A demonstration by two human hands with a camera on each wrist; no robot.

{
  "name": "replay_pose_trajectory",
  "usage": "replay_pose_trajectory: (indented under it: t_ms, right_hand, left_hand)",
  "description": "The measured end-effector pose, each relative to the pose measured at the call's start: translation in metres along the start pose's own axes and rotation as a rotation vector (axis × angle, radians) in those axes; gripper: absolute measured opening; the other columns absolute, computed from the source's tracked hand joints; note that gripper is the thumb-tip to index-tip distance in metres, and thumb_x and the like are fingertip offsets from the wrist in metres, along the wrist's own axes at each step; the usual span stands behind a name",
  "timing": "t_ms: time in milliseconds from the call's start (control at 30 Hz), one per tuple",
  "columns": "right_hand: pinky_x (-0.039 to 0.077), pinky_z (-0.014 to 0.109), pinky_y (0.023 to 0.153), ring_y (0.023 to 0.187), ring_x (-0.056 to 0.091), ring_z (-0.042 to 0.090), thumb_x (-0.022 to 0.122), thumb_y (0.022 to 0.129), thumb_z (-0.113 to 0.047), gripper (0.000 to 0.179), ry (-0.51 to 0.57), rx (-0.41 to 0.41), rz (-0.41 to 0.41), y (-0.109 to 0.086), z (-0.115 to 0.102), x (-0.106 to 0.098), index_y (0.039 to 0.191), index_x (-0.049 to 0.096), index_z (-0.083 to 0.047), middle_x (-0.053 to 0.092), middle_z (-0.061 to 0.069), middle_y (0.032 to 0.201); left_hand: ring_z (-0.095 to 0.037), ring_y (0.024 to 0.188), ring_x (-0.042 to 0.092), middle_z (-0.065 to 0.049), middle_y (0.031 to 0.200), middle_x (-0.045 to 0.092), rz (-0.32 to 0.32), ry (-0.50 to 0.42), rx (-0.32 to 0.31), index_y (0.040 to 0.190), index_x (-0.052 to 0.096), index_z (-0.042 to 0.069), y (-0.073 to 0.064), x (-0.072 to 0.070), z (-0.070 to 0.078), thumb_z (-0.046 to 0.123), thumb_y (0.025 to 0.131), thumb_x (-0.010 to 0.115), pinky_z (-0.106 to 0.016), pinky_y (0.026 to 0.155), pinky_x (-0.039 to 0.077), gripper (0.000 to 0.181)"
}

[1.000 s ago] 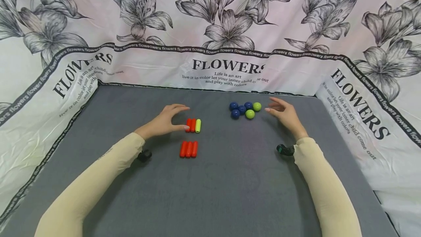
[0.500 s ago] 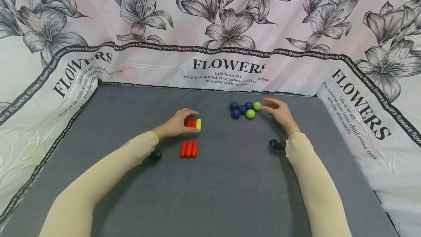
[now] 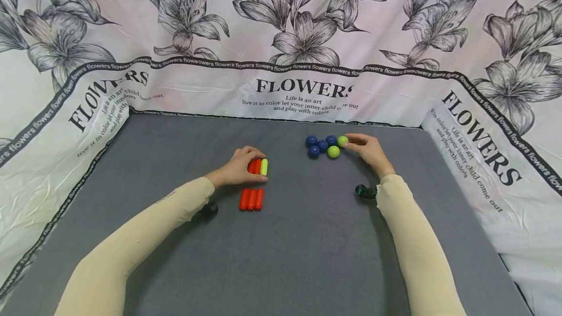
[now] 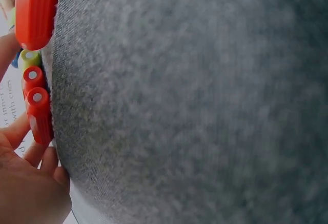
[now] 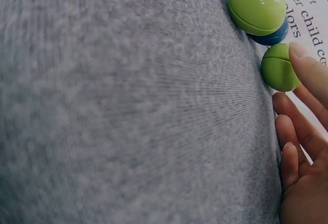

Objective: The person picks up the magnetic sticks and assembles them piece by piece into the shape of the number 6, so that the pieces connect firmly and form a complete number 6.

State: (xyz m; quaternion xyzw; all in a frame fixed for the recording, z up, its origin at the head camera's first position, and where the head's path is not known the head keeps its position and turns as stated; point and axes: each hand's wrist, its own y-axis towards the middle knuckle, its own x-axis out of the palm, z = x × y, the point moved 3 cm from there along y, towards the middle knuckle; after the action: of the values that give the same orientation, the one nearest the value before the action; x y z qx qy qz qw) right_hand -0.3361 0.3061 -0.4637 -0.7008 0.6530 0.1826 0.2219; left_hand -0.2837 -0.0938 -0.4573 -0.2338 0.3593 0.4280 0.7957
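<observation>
My left hand reaches over a row of two red ribbed plastic cylinders and one yellow-green cylinder. Its thumb and fingertips lie at the two ends of the yellow-green one, pinching it. Three more red cylinders lie side by side just in front; one red cylinder looms large in the left wrist view. My right hand pinches the farther green ball between thumb and fingers at the right of the ball cluster. Beside it sit a second green ball and several dark blue balls.
Everything lies on a grey cloth-covered table. A white flower-printed sheet hangs behind it and along both sides. A dark wrist camera juts from under the right sleeve, and another from the left.
My left hand has moved right, over the red cylinders, and its thumb and fingers have closed on the yellow-green one. My right hand has moved left to the green ball and taken hold of it.
</observation>
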Motion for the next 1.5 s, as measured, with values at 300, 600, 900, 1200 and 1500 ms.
replay_pose_trajectory:
  t_ms: [300, 600, 900, 1200, 1500]
  right_hand:
    - [0.040, 0.038, 0.098, 0.117, 0.054, 0.026, 0.069, 0.094, -0.022, 0.048, 0.013, 0.004, -0.030, -0.016, -0.031, 0.000, 0.136, 0.057, -0.003, 0.056, 0.023, 0.139]
    - [0.041, 0.035, 0.099, 0.113, 0.056, 0.015, 0.069, 0.092, -0.042, 0.053, -0.037, -0.007, 0.004, -0.001, -0.004, 0.002, 0.134, 0.061, -0.012, 0.061, 0.015, 0.136]
    - [0.037, 0.049, 0.112, 0.127, 0.052, 0.029, 0.068, 0.092, -0.043, 0.057, -0.001, 0.001, 0.001, 0.000, 0.000, 0.001, 0.136, 0.058, -0.008, 0.057, 0.017, 0.140]
    - [0.042, 0.032, 0.096, 0.114, 0.055, 0.016, 0.067, 0.093, -0.044, 0.055, -0.068, -0.006, 0.024, -0.006, -0.005, -0.010, 0.134, 0.060, -0.009, 0.061, 0.016, 0.137]
    - [0.046, 0.026, 0.087, 0.098, 0.057, -0.001, 0.067, 0.092, -0.047, 0.053, -0.132, -0.052, 0.064, -0.020, -0.013, -0.023, 0.131, 0.063, -0.012, 0.065, 0.013, 0.129]
  left_hand:
    - [-0.036, 0.127, 0.037, -0.013, 0.147, 0.041, 0.031, 0.060, 0.001, 0.138, 0.055, 0.014, 0.003, 0.004, 0.001, 0.043, 0.081, 0.080, -0.048, 0.103, 0.039, 0.069]
    - [-0.036, 0.126, 0.037, -0.014, 0.145, 0.042, 0.040, 0.059, -0.036, 0.134, 0.057, 0.014, 0.002, 0.005, 0.006, 0.045, 0.080, 0.080, -0.050, 0.104, 0.038, 0.066]
    - [-0.034, 0.124, 0.038, -0.014, 0.142, 0.044, 0.049, 0.068, -0.070, 0.131, 0.058, 0.013, 0.002, 0.004, 0.011, 0.041, 0.082, 0.080, -0.049, 0.104, 0.038, 0.061]
    - [-0.033, 0.126, 0.038, -0.014, 0.142, 0.045, 0.057, 0.047, -0.087, 0.133, 0.056, 0.009, 0.005, 0.005, 0.012, 0.043, 0.084, 0.077, -0.045, 0.103, 0.042, 0.063]
    - [-0.028, 0.123, 0.043, -0.007, 0.133, 0.054, 0.140, -0.036, -0.021, 0.133, 0.059, 0.015, 0.007, 0.001, 0.026, 0.045, 0.082, 0.079, -0.047, 0.105, 0.039, 0.062]
